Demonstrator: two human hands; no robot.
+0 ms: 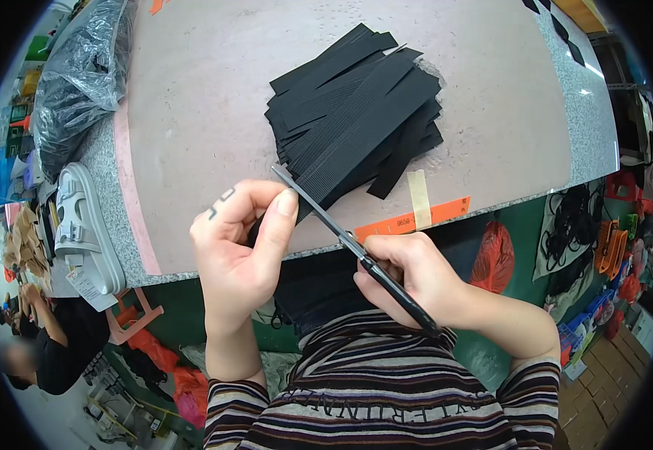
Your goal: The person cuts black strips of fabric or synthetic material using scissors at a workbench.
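My right hand (416, 274) is closed around the black handle of a pair of scissors (326, 221), seen nearly edge-on. Their long metal blades point up and to the left, the tips just beyond my left thumb. My left hand (244, 232) is closed, thumb against the bent fingers, pinching a black fabric strip (302, 208) beside the blades. Part of that strip is hidden behind the fingers. Right beyond both hands lies a fanned, overlapping pile of black fabric strips (364, 112), some ribbed and some smooth.
An orange label (416, 217) and beige tape (419, 191) mark the table's (191, 112) near edge. At left are a white sandal (83, 225) and a clear plastic bag (83, 82). A red bag (494, 259) hangs below the edge. Another person (49, 337) is at far left.
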